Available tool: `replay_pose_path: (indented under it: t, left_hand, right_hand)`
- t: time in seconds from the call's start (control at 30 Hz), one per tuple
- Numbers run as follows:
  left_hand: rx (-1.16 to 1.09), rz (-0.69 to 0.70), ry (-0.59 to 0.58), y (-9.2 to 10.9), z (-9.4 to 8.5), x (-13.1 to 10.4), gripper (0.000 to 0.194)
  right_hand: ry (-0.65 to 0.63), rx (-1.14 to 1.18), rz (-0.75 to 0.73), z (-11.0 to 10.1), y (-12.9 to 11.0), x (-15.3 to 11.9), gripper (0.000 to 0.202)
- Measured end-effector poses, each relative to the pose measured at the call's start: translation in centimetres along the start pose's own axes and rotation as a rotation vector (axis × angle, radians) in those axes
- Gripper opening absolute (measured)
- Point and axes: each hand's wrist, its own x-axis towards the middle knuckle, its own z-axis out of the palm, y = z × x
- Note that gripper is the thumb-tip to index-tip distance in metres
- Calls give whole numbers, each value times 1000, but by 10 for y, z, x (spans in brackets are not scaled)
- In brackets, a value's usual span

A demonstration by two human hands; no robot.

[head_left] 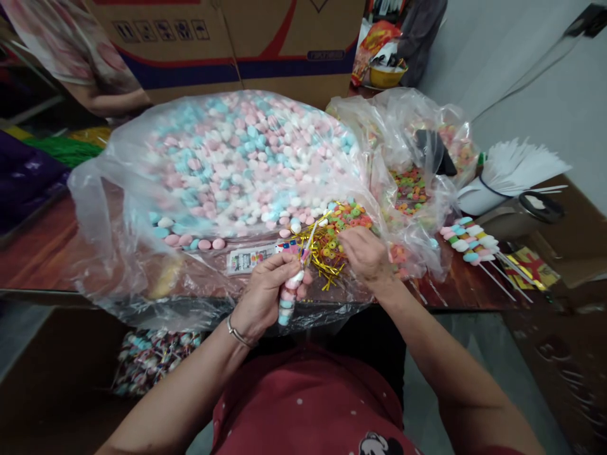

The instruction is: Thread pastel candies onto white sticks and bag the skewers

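My left hand (272,284) grips a marshmallow skewer (287,300), its pink, white and blue pieces pointing down toward me. The bare white stick (310,237) rises above the fingers. Just right of it, my right hand (367,256) is closed over the edge of a pile of colourful ring candies (351,218); whatever its fingers hold is hidden. Gold twist ties (327,272) lie between the two hands. Behind them, a large clear bag (114,170) spreads over the table, full of pastel marshmallows (237,158). Printed packets (251,259) lie beyond my left hand.
Finished-looking skewers (469,240) lie at the right, near a container of white sticks (516,170). More ring candies (408,186) sit in clear bags. A cardboard box (284,38) stands behind; another person's arm (109,101) shows at the left. Below is a box of wrapped skewers (152,357).
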Motion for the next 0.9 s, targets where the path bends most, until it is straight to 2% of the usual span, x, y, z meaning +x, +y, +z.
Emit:
replay_pose_path:
  t: [0.07,0.13,0.2,0.3,0.4,0.5,0.57,0.67,0.9]
  left_hand:
    - [-33,19,-36,-5,8,1,27]
    - [-25,35,-65,-12,18,2,26]
    - [-5,51,-77,-18,25,4,26]
    - [18,79,-69,-26,29,7,26]
    - [98,75,-54,-29,24,6,25]
    - [202,69,-22,-29,19,3,27]
    - [243,71,-13,-28,18,1,29]
    - [252,56,-18,-29,17,0,29]
    - [216,43,37,-30,18,1,33]
  right_hand:
    - [176,383,273,-1,-7,-1,10]
    - [252,808,550,0,-20,-4,8]
    - [242,1134,734,3,-35,-9,14]
    - [106,1317,818,7,-52,-18,18]
    - [-23,1179,750,4,-54,-25,14]
    - [-115,849,562,-5,-48,-28,8]
    - [-177,686,431,-11,-46,-27,12]
    - [-171,575,341,-15,-47,-27,18]
    - [-151,514,327,-9,-50,-33,19]
